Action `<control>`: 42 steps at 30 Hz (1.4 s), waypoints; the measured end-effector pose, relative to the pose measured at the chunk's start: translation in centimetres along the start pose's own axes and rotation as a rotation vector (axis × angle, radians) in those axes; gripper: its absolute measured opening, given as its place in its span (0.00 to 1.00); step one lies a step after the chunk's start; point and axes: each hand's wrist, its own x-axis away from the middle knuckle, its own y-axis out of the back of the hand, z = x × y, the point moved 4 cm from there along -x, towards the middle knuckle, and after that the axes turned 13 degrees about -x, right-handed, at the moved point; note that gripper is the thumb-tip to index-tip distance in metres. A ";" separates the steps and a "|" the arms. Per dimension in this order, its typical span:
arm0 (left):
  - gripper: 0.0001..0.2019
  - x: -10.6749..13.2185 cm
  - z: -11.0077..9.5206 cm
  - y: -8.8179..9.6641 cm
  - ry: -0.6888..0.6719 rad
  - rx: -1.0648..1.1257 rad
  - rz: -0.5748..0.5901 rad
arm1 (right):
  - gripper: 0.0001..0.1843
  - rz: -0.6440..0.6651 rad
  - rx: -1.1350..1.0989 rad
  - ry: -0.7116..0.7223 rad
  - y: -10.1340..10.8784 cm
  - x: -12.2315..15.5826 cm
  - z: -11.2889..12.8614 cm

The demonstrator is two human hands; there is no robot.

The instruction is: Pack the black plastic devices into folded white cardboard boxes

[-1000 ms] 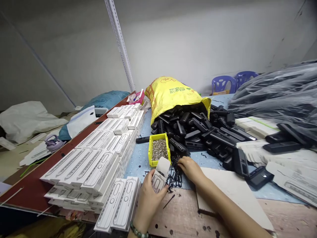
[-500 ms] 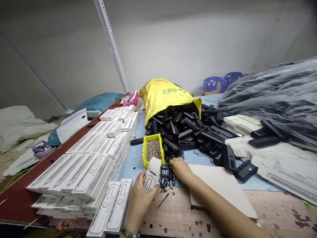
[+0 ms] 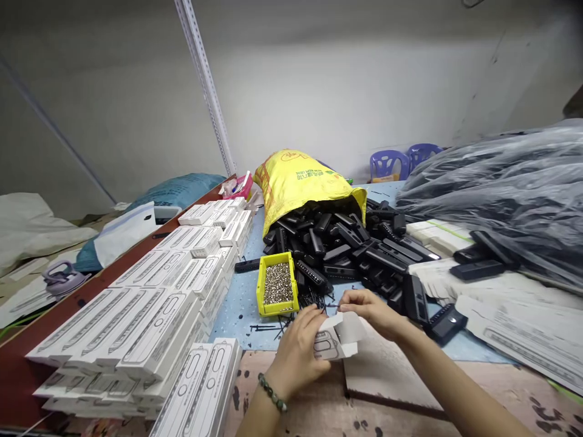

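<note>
Your left hand (image 3: 298,346) is wrapped round the box (image 3: 326,345), just your side of the tub (image 3: 279,310), flap end facing right, long axis roughly sideways. Right hand (image 3: 368,308) curls its fingers by the flap (image 3: 350,328), can't tell if holding anything. Tub's got metal bits (image 3: 277,283); sack (image 3: 310,179) spills black cases (image 3: 346,246).

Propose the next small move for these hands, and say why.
Perhaps guide the right hand to the open end of the white box: the left hand grips the box, its flap stands open, and the right hand is close by.
</note>
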 end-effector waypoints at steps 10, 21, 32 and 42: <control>0.29 -0.4 0.1 0.2 0.259 0.163 0.000 | 0.15 -0.032 0.455 0.278 1.0 2.5 5.6; 0.40 2.3 -2.3 -0.9 0.241 0.285 -0.176 | 0.37 -0.203 -0.280 0.031 -2.6 4.2 2.9; 0.30 4.6 -2.8 1.0 -0.031 -0.243 -0.649 | 0.14 -0.048 -0.211 0.191 -7.3 6.6 3.9; 0.23 7.6 -1.9 3.8 0.274 -0.176 -0.399 | 0.17 0.051 0.048 0.433 -11.0 6.7 4.0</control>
